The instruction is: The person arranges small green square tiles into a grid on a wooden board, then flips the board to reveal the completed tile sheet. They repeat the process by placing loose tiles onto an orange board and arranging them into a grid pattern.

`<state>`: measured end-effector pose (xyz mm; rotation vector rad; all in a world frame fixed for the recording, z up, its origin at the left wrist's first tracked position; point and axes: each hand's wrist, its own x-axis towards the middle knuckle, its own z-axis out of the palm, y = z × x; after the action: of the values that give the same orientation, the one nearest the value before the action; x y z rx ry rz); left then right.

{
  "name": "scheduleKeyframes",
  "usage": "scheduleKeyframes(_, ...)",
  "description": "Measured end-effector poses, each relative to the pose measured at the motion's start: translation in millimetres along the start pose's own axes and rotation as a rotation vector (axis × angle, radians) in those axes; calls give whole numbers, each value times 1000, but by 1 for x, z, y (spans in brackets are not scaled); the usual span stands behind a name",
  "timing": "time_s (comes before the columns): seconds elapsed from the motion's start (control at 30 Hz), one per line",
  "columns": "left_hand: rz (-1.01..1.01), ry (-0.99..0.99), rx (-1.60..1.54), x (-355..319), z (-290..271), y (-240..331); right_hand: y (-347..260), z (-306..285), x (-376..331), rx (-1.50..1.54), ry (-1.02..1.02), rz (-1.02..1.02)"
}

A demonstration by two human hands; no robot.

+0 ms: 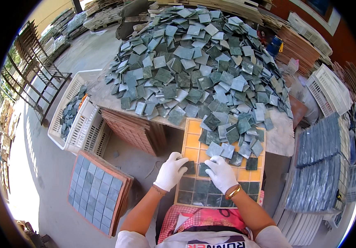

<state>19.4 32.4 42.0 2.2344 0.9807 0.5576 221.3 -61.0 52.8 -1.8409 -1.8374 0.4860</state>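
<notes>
White sleeves (pixel 131 239) lie nearest; beyond, the left hand (pixel 171 171) and right hand (pixel 220 173) are at green tiles (pixel 191 168) in the grid tray (pixel 193 141), though whether either grip is clamped cannot be told. Two lower rows (pixel 201 187) look filled, a third partly, leaving orange upper cells (pixel 194 127), some under loose tiles (pixel 227 150).

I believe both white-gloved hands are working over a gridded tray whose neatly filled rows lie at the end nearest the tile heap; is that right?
Not quite: the head view shows the neatly filled rows of the gridded tray at the end nearest the person, away from the tile heap. The white-gloved left hand and right hand are working over it.
</notes>
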Motion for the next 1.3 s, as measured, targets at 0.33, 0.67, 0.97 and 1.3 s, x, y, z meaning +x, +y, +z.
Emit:
scheduleKeyframes(0.33,56,-74,209,-13,9,20,0,3,-10,-211,-150,-193)
scheduleKeyframes(0.67,193,-155,451,-54,21,67,33,-35,0,200,95,9)
scheduleKeyframes(0.97,163,-174,526,-38,55,56,36,-36,-16,-100,51,9)
scheduleKeyframes(1.3,301,39,361,26,31,43,43,-31,-18,-147,145,-136)
